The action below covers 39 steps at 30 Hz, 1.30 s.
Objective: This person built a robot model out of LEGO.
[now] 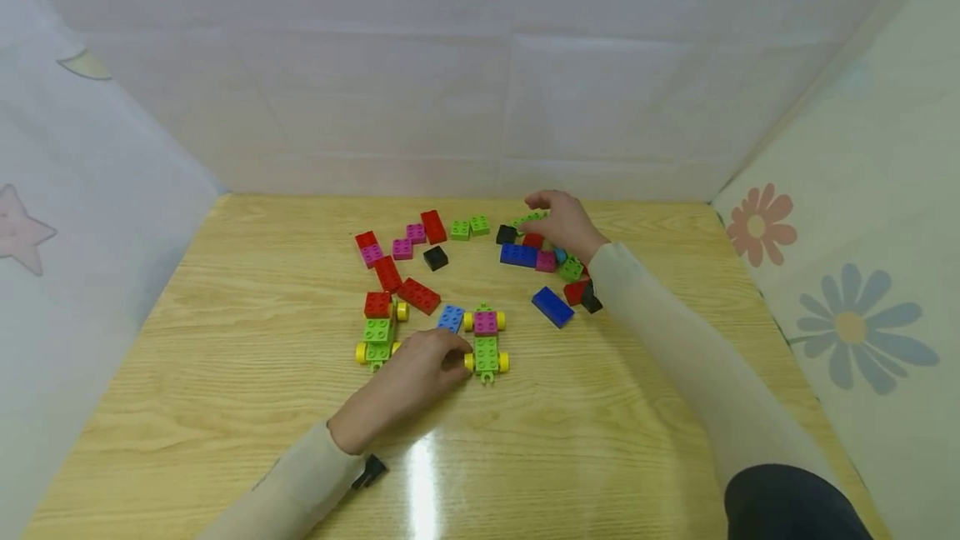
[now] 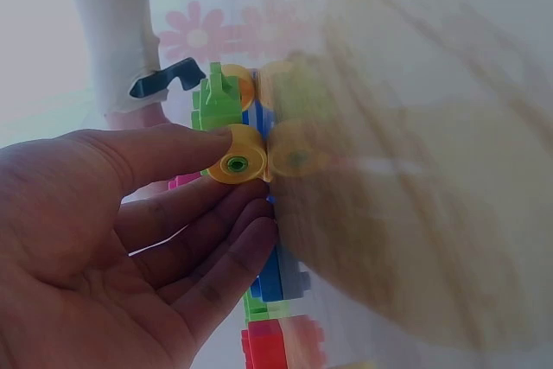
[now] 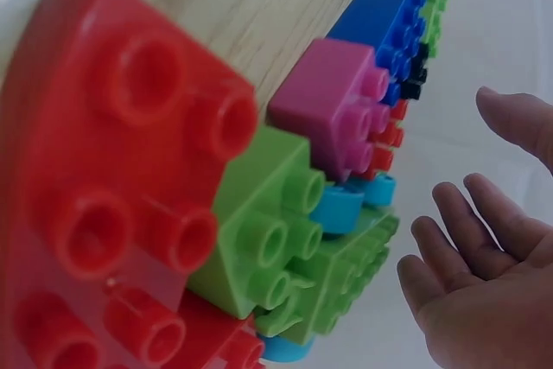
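My left hand (image 1: 423,361) is at the left side of a green toy car (image 1: 486,354) with yellow wheels and a magenta brick (image 1: 486,322) on top. In the left wrist view, the thumb and fingers hold the car at a yellow wheel (image 2: 238,162). Over the brick pile at the back right is my right hand (image 1: 566,222), its fingers spread and holding nothing. Close by lie a long green brick (image 3: 337,278) with light-blue wheels, a magenta brick (image 3: 324,105) and a blue brick (image 3: 380,23). A large red brick (image 3: 130,162) fills the near left of the right wrist view.
A second green car (image 1: 377,332) with a red brick stands left of the left hand. A light-blue brick (image 1: 451,318) lies between the cars. Red bricks (image 1: 418,296), magenta bricks (image 1: 402,249) and a black brick (image 1: 435,257) are scattered behind. White walls (image 1: 450,107) enclose the wooden table (image 1: 225,340).
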Tool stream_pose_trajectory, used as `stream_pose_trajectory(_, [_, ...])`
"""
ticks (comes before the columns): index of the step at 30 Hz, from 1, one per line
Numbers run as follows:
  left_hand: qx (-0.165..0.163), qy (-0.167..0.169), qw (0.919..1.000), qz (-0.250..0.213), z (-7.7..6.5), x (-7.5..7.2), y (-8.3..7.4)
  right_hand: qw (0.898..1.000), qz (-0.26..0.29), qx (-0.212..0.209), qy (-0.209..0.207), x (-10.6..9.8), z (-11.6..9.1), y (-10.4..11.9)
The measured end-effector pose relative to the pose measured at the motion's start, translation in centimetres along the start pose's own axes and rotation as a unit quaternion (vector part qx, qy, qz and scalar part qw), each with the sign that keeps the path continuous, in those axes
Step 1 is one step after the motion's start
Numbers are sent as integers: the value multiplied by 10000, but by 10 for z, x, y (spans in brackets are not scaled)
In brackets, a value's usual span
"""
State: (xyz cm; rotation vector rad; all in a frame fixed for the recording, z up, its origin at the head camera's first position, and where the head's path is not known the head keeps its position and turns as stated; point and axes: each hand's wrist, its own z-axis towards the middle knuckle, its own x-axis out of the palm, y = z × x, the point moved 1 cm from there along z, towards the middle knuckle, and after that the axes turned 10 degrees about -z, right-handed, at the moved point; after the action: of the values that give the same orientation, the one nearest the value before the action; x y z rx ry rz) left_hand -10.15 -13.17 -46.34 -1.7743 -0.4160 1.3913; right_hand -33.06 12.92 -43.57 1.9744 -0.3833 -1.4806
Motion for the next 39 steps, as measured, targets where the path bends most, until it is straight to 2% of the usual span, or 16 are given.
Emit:
stream_pose_trajectory(9, [-167,66,9998,-65,1,-1,-2,9995,-252,111,146,1,10,-6])
stream_pose_trajectory(16, [-170,72,9998,-69,0,-1,-3,9983,-520,114,229,3,17,-6])
stream_pose_trajectory(31, [-74,27,10000,-19,-1,-2,-4,9850,-1704,174,224,12,35,-5])
stream_pose_trajectory(39, [-99,17,9999,17,0,-2,-5,9792,-2002,318,58,15,36,-10])
